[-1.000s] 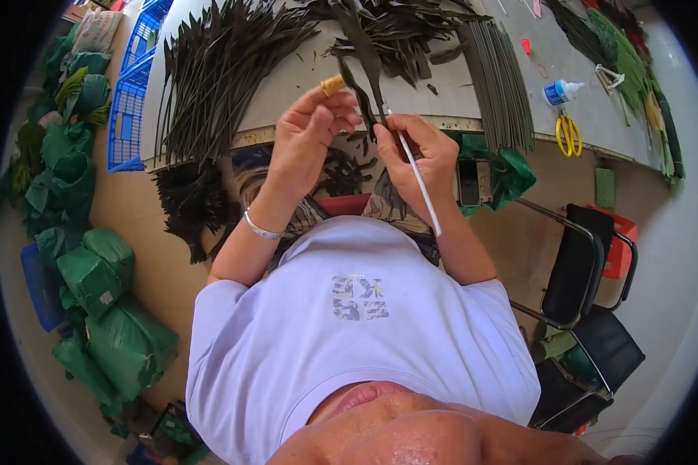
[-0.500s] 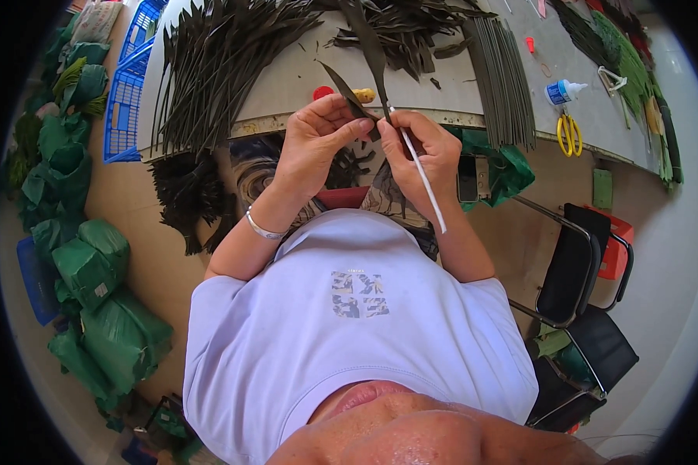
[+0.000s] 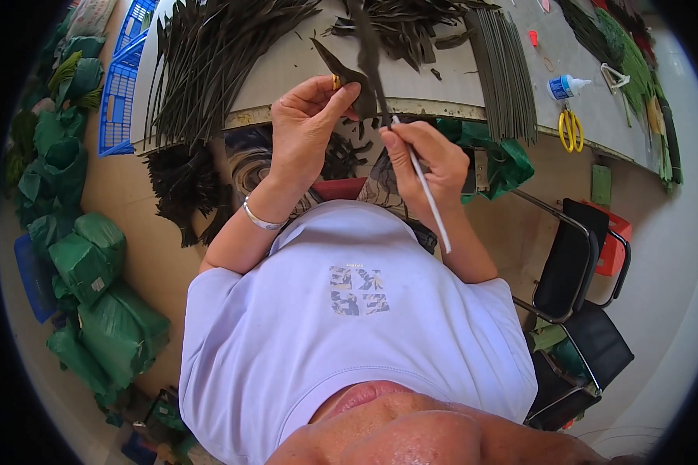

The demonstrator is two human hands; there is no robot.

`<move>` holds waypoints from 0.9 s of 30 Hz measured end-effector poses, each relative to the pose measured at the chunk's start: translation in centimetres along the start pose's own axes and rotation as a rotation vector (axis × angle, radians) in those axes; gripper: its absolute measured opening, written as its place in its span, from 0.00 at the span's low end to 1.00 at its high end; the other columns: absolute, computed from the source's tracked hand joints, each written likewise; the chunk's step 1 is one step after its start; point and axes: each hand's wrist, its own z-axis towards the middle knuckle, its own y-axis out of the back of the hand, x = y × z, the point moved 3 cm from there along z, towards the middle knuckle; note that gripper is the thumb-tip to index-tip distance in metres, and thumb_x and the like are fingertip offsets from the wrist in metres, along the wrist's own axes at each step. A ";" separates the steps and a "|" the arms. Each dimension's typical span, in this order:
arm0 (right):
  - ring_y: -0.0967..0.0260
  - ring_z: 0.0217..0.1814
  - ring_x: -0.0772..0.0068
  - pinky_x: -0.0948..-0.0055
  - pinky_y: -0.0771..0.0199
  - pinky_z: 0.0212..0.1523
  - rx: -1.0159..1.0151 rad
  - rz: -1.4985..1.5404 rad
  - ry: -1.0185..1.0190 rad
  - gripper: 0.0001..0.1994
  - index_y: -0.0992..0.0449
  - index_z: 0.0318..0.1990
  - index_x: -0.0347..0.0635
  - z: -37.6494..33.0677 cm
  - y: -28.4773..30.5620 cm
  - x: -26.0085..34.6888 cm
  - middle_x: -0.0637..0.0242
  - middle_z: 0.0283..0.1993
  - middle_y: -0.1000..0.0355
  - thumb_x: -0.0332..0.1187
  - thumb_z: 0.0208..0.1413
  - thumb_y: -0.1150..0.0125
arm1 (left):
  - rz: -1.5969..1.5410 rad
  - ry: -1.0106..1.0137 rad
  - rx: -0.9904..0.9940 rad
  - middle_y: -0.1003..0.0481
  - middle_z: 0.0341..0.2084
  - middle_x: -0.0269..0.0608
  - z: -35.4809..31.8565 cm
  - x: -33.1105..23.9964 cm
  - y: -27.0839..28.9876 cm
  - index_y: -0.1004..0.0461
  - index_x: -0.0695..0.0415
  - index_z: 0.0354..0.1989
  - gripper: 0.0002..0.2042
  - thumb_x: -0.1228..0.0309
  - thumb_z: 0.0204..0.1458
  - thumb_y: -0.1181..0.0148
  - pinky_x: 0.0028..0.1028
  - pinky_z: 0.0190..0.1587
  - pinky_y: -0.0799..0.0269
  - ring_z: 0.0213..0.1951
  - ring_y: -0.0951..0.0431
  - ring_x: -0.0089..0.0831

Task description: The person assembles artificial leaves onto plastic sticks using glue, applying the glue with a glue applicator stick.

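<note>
My left hand (image 3: 306,128) is closed, its thumb and fingers pinching a broad, dark green leaf (image 3: 345,71) with a pointed tip. A small yellow band (image 3: 336,81) shows at its fingers. My right hand (image 3: 436,164) is closed around a thin white stick (image 3: 431,200), which slants down toward my forearm. From the stick's upper end, by my right fingertips, a long narrow dark leaf (image 3: 369,66) rises away from me, blurred at its top. The broad leaf's lower end comes close to that stem; whether they touch, I cannot tell. Both hands are above the table's near edge.
On the table (image 3: 302,58) lie a pile of dark stemmed leaves (image 3: 202,58), loose leaves (image 3: 407,35) and a row of dark stems (image 3: 504,74). A glue bottle (image 3: 564,87) and yellow-handled scissors (image 3: 571,130) are at the right. Green bags (image 3: 101,302) and chairs (image 3: 570,263) flank me.
My left hand has moved slightly up and left, taking the broad leaf away from the stem. My right hand has shifted a little down and right, still holding the white stick.
</note>
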 end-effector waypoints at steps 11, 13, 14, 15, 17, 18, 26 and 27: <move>0.33 0.20 0.64 0.73 0.35 0.20 0.131 -0.077 -0.048 0.03 0.26 0.32 0.33 -0.4 -0.8 -0.3 0.59 0.25 0.30 0.22 0.48 0.40 | -0.107 0.058 0.037 0.23 0.29 0.37 -0.6 -0.4 -0.5 0.24 0.65 0.37 0.07 0.76 0.52 0.42 0.19 0.33 0.28 0.28 0.25 0.21; 0.33 0.20 0.63 0.73 0.35 0.20 0.136 -0.081 -0.052 0.03 0.26 0.32 0.33 -0.3 -0.8 -0.3 0.59 0.25 0.30 0.22 0.48 0.40 | -0.110 0.058 0.045 0.23 0.29 0.37 -0.7 -0.4 -0.4 0.24 0.65 0.37 0.07 0.76 0.52 0.42 0.19 0.33 0.28 0.29 0.24 0.21; 0.33 0.20 0.63 0.73 0.35 0.20 0.138 -0.084 -0.046 0.03 0.26 0.32 0.33 -0.2 -0.8 -0.2 0.59 0.25 0.30 0.22 0.48 0.40 | -0.116 0.061 0.060 0.23 0.29 0.37 -0.7 -0.4 -0.5 0.24 0.65 0.37 0.07 0.76 0.53 0.42 0.19 0.33 0.27 0.29 0.24 0.21; 0.33 0.20 0.63 0.73 0.35 0.20 0.140 -0.086 -0.041 0.03 0.25 0.32 0.33 -0.2 -0.8 -0.2 0.58 0.25 0.30 0.21 0.48 0.40 | -0.122 0.064 0.076 0.23 0.29 0.37 -0.7 -0.4 -0.5 0.24 0.65 0.37 0.07 0.76 0.53 0.43 0.20 0.33 0.27 0.29 0.24 0.21; 0.33 0.20 0.64 0.73 0.35 0.20 0.140 -0.086 -0.037 0.03 0.25 0.32 0.33 -0.1 -0.8 -0.3 0.58 0.25 0.30 0.22 0.48 0.40 | -0.124 0.068 0.084 0.23 0.30 0.38 -0.7 -0.4 -0.4 0.24 0.66 0.37 0.07 0.77 0.53 0.43 0.20 0.34 0.27 0.30 0.24 0.21; 0.33 0.20 0.64 0.74 0.35 0.20 0.139 -0.086 -0.032 0.03 0.25 0.32 0.33 -0.1 -0.8 -0.3 0.58 0.24 0.30 0.22 0.48 0.40 | -0.127 0.071 0.092 0.23 0.30 0.38 -0.6 -0.4 -0.4 0.25 0.66 0.38 0.07 0.77 0.53 0.43 0.21 0.35 0.26 0.31 0.23 0.22; 0.41 0.18 0.77 0.79 0.42 0.20 0.173 0.056 -0.098 0.04 0.26 0.31 0.31 0.4 -0.4 -0.4 0.65 0.20 0.35 0.24 0.51 0.40 | -0.262 0.109 0.250 0.23 0.34 0.41 -0.7 0.0 0.7 0.27 0.65 0.41 0.12 0.83 0.46 0.40 0.22 0.37 0.26 0.35 0.23 0.26; 0.41 0.18 0.76 0.80 0.42 0.20 0.213 0.060 -0.105 0.03 0.26 0.31 0.32 0.5 -0.4 -0.2 0.64 0.20 0.35 0.23 0.51 0.40 | -0.241 0.092 0.255 0.23 0.34 0.41 -0.7 0.3 0.9 0.28 0.64 0.41 0.14 0.85 0.44 0.39 0.23 0.38 0.25 0.35 0.23 0.25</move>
